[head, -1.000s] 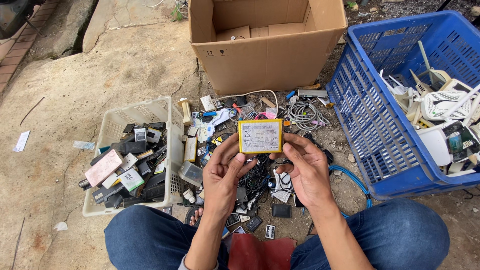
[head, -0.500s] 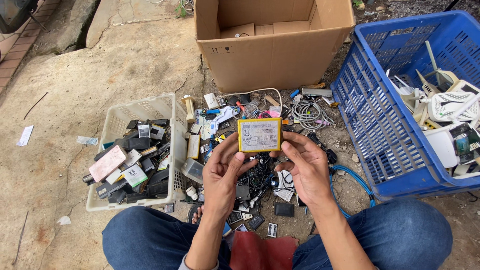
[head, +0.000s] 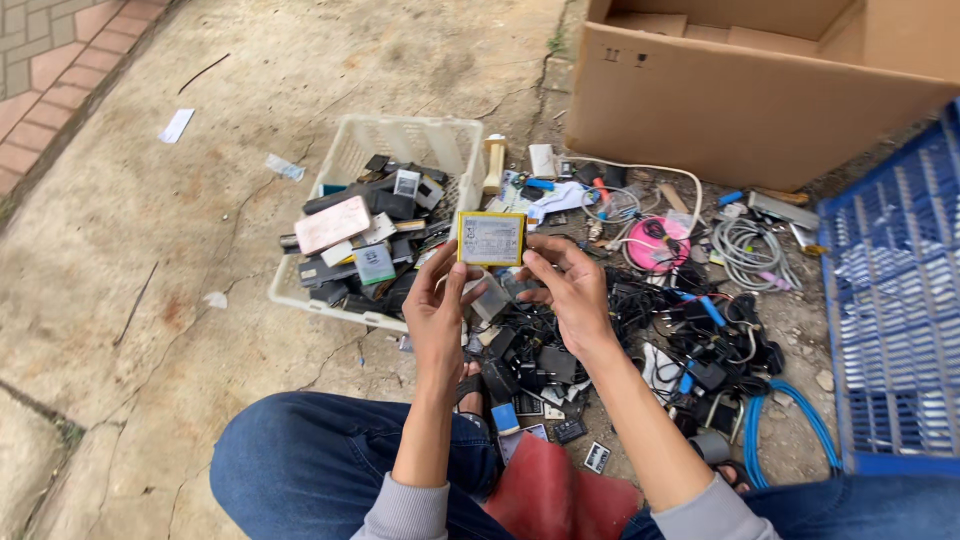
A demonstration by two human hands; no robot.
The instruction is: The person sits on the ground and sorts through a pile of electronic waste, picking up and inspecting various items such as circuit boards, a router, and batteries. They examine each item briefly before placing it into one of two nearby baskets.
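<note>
A flat yellow-edged phone battery (head: 491, 237) with a grey label is held up in front of me by both hands. My left hand (head: 438, 310) pinches its lower left edge and my right hand (head: 566, 290) pinches its lower right edge. Just left of the battery stands a white plastic basket (head: 400, 145) filled with several phone batteries and old phones. Below my hands lies a heap of black chargers, cables and small parts (head: 620, 340) on the concrete ground.
A large open cardboard box (head: 740, 95) stands at the back right. A blue plastic crate (head: 895, 300) is at the right edge. A pink round device (head: 660, 245), grey coiled cables (head: 750, 255) and a blue cable (head: 790, 420) lie between them. My jeans-clad knees (head: 300, 460) frame the bottom.
The view has swung right and closer, so the basket sits nearer the middle and the blue crate is at the edge. Both hands still hold the battery, moved slightly toward the basket.
</note>
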